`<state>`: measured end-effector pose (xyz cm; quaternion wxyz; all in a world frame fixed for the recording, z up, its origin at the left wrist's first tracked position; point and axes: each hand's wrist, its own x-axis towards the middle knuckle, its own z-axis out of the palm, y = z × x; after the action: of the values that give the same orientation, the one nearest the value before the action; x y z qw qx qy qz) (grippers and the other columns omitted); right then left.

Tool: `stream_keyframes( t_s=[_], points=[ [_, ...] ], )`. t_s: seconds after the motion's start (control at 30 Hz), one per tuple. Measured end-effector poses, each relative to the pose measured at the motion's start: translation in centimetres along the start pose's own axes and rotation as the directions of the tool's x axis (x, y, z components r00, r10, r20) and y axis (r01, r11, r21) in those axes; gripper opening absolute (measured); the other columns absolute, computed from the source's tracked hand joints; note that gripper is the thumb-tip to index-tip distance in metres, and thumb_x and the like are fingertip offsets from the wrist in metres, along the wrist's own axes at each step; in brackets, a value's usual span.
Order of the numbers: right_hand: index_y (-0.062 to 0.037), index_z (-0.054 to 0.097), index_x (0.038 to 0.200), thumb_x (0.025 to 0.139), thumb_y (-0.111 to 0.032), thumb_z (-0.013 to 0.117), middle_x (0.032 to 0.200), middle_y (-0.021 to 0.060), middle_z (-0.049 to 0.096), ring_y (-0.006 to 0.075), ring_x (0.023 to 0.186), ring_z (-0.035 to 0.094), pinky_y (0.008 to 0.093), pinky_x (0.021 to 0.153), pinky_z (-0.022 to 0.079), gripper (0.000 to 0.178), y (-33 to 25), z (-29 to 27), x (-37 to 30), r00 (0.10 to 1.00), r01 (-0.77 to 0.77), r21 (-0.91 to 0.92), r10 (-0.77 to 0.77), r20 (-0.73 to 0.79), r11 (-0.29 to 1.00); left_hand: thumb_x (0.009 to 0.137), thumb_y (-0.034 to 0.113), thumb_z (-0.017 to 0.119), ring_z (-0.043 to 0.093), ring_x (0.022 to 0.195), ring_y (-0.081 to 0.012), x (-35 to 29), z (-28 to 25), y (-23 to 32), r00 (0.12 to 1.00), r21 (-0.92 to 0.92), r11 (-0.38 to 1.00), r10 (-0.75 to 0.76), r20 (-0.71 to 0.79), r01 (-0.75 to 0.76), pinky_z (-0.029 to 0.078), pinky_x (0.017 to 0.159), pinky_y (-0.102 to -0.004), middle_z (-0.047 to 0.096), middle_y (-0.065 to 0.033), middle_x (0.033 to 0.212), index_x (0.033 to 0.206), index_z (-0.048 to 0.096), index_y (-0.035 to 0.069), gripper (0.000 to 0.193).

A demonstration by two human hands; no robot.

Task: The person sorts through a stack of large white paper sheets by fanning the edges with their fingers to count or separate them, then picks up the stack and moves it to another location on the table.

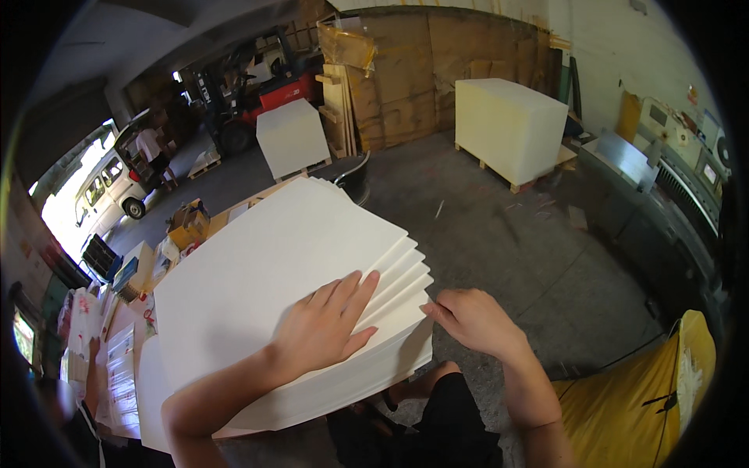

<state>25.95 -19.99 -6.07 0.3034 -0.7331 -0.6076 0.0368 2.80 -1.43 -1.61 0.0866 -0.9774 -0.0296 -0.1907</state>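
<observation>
Big stack of white sheets [257, 273] on the worktop [148, 390], centre of view, top sheets fanned toward 3 o'clock. Left hand [324, 327] pressed flat on top, fingers spread, gripping nothing. Right hand [472, 320] at 3 o'clock, fingertips pinching the fanned edge.

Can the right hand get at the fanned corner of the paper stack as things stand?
Probably yes: the right hand already has its fingers at the fanned corner of the paper stack, and nothing lies between; the left hand presses flat beside it.
</observation>
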Motion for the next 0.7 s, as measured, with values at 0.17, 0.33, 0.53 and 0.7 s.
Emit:
stream_keyframes(
  t_s=[0.17, 0.33, 0.53, 0.7],
  points=[
    [-0.0020, 0.059, 0.078, 0.102, -0.032, 0.071, 0.073, 0.0122, 0.066, 0.0307, 0.062, 0.068, 0.0422, 0.057, 0.052, 0.040, -4.2, -0.3, 3.1, 0.944, 0.118, 0.101, -0.080, -0.320, 0.988, 0.101, 0.028, 0.068, 0.073, 0.112, -0.0355, 1.1, -2.7, -1.1, 0.981, -0.056, 0.998, -0.017, 0.194, 0.029, 0.064, 0.087, -0.0416, 0.050, -0.0221, 0.157, 0.159, 0.051, 0.030, 0.061],
    [-0.0060, 0.048, 0.072, 0.103, -0.026, 0.073, 0.065, -0.0018, 0.052, 0.0091, 0.059, 0.054, 0.0295, 0.054, 0.043, 0.044, -3.0, 3.4, 4.2, 0.934, -0.047, 0.911, 0.341, -0.104, 0.409, 0.098, 0.018, 0.071, 0.073, 0.115, -0.0377, 1.2, -3.6, -1.8, 0.978, -0.228, 0.969, -0.050, 0.200, 0.096, 0.063, 0.093, -0.0435, 0.047, -0.0230, 0.161, 0.142, 0.070, 0.031, 0.046],
    [-0.0136, 0.049, 0.067, 0.104, -0.024, 0.070, 0.060, -0.0043, 0.047, 0.0078, 0.052, 0.049, 0.0254, 0.049, 0.038, 0.044, -3.6, 3.1, 4.9, 0.929, -0.095, 0.949, 0.370, -0.025, 0.302, 0.089, 0.036, 0.085, 0.068, 0.125, -0.0404, 1.0, -3.8, -2.1, 0.985, -0.337, 0.934, -0.071, 0.156, 0.120, 0.059, 0.102, -0.0451, 0.052, -0.0255, 0.157, 0.139, 0.072, 0.027, 0.052],
    [-0.0135, 0.052, 0.066, 0.104, -0.025, 0.069, 0.060, -0.0015, 0.054, 0.0105, 0.052, 0.057, 0.0255, 0.048, 0.039, 0.043, -3.6, 2.2, 4.9, 0.922, -0.166, 0.980, 0.369, 0.115, 0.108, 0.078, 0.048, 0.093, 0.062, 0.133, -0.0414, 1.1, -4.4, -1.1, 0.985, -0.309, 0.944, -0.069, 0.157, 0.115, 0.056, 0.107, -0.0454, 0.053, -0.0253, 0.157, 0.140, 0.071, 0.027, 0.069]
  ],
)
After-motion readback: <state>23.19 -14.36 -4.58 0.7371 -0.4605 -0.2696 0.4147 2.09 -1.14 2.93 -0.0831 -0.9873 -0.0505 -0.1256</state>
